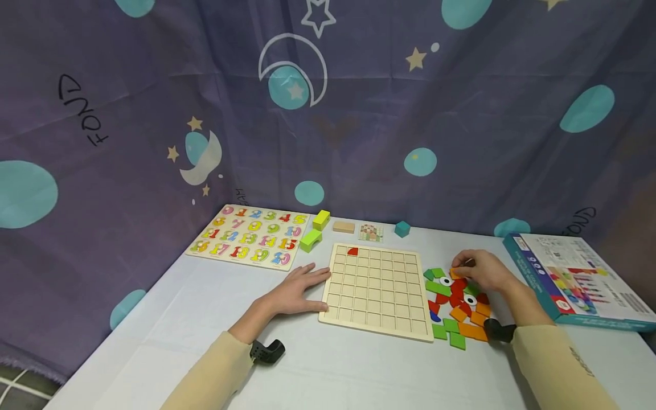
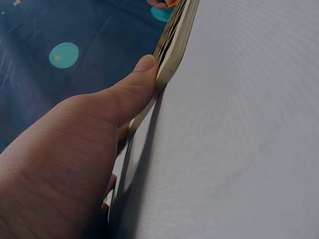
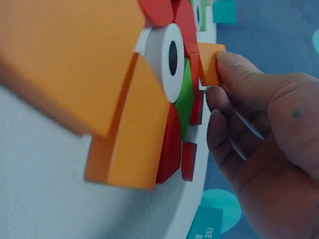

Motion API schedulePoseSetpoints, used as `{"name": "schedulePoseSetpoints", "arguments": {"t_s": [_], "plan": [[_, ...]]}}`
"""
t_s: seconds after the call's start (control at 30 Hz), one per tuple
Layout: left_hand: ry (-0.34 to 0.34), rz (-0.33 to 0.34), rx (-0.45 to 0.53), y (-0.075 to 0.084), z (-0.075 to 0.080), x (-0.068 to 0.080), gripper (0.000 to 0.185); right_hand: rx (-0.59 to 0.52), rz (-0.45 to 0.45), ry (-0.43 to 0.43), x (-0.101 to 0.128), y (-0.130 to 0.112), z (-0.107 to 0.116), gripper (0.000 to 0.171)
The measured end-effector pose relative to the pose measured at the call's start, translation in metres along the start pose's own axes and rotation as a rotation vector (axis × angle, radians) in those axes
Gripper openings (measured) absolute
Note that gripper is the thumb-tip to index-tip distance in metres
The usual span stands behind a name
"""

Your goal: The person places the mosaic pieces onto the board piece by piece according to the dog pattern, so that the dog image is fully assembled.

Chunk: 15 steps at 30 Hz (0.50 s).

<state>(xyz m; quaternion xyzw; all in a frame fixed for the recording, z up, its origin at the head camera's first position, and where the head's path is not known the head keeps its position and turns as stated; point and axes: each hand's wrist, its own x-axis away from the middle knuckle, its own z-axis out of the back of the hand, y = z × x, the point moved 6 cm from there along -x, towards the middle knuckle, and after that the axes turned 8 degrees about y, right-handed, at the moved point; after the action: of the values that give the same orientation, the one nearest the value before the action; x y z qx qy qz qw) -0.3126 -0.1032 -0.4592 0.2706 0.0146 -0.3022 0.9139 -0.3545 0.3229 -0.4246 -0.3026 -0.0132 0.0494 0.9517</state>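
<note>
White tabletop (image 1: 215, 319) under starry cloth: a small orange piece (image 3: 209, 64) is pinched by the right hand (image 1: 482, 270) at the far edge of the coloured pile (image 1: 456, 307), just right of the grid board (image 1: 376, 290), whose left edge is steadied by the flat left hand (image 1: 297, 290).

Number puzzle (image 1: 249, 237), loose blocks (image 1: 316, 231), box (image 1: 574, 281) on table (image 1: 215, 319).

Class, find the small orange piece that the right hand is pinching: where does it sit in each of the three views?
Head: orange piece at right of centre, under the right hand's fingertips, above the pile.
Left wrist: orange speck at the top edge, likely the same piece.
Right wrist: upper centre-right, pinched.
Shared landmark: white eye disc, head and right wrist only.
</note>
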Motion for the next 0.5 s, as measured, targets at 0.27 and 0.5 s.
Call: {"name": "schedulePoseSetpoints", "arguments": {"t_s": [0.27, 0.5], "plan": [[-0.004, 0.008, 0.008, 0.001, 0.001, 0.001, 0.081, -0.027, 0.011, 0.039, 0.002, -0.016, 0.000, 0.021], [0.002, -0.003, 0.002, 0.002, 0.002, 0.000, 0.081, -0.057, 0.034, 0.046, -0.006, -0.043, -0.007, 0.027]]}}
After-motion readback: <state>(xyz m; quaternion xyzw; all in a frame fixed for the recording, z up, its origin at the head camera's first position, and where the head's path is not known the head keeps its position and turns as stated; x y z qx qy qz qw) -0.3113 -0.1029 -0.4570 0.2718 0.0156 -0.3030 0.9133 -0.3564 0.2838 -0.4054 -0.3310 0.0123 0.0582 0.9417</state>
